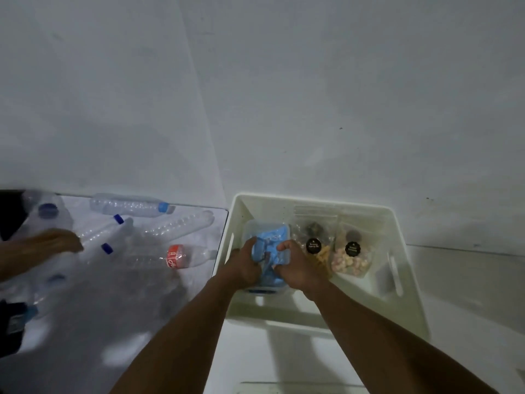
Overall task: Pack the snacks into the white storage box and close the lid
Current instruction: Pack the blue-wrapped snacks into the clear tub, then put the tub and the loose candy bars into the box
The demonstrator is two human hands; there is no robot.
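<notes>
Two pouches (352, 251) beside blue container (270, 237), bottles (130, 206) leftward

light: dim, cool grey | shadows: soft; under forearms | blur: left edge smeared | distortion: wide-angle bowing at edges

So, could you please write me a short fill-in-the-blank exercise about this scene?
The left hand and right hand grip a ___ packet in the white storage box.
The pouch of pink snacks carries a round ___ label.
The bottle nearest the box has a ___ label.
Missing words: blue, black, red.
</notes>
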